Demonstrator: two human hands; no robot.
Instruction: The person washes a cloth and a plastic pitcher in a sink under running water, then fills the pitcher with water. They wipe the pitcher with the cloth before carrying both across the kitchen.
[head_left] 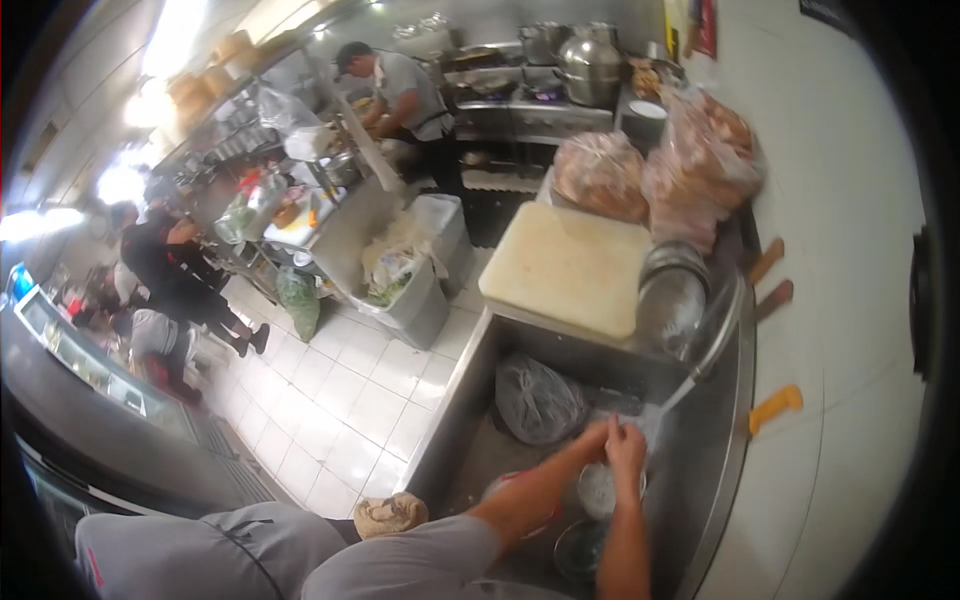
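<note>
My left hand (592, 438) and my right hand (627, 443) meet over the sink (455, 455), beside the running water (652, 420) from the tap (712, 350). The fingers of both are drawn closed against each other. Whatever lies between them, if anything, is too small and blurred to make out. Under my right hand stands a round bowl (597, 492) with something pale in it, perhaps water. A second round bowl (580, 552) is lower down, and my left forearm partly covers a white and red dish (508, 486). A tied dark plastic bag (540, 398) lies beyond my left hand.
A cutting board (565, 265) spans the sink's far end, near stacked metal pans (675, 290) and bagged meat (705, 160). Knife handles (775, 408) show along the wall. Grey bins (415, 305) stand on the floor; a person (405, 100) works by the stove.
</note>
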